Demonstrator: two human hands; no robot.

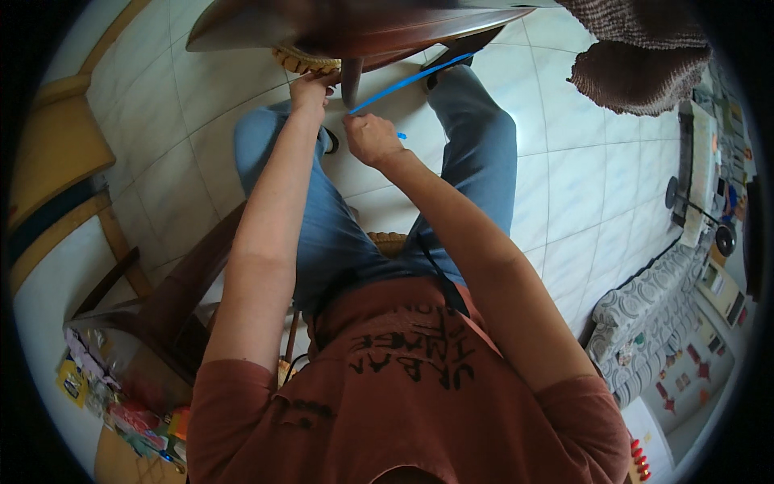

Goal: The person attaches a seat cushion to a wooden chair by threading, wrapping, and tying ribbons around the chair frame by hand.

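Note:
My left hand (310,98) reaches under a dark, glossy piece of wooden furniture (363,27). Its fingers curl on the near end of a brown wooden rail (331,77), next to a rounded wooden leg (351,81). Just behind that hand is a woven straw-coloured item (305,60), partly hidden. My right hand (373,136) is closed in a fist around a thin blue strip (411,80). From the fist, the strip slants up and right toward my foot; a short blue end shows at the other side of the hand.
My jeans-clad legs are spread over a white tiled floor (580,163). A brown ribbed cloth (641,78) hangs at upper right. Wooden chair parts (187,272) and bagged goods (133,417) are at left. A grey patterned sofa (641,308) and a dumbbell-like object (698,212) are at right.

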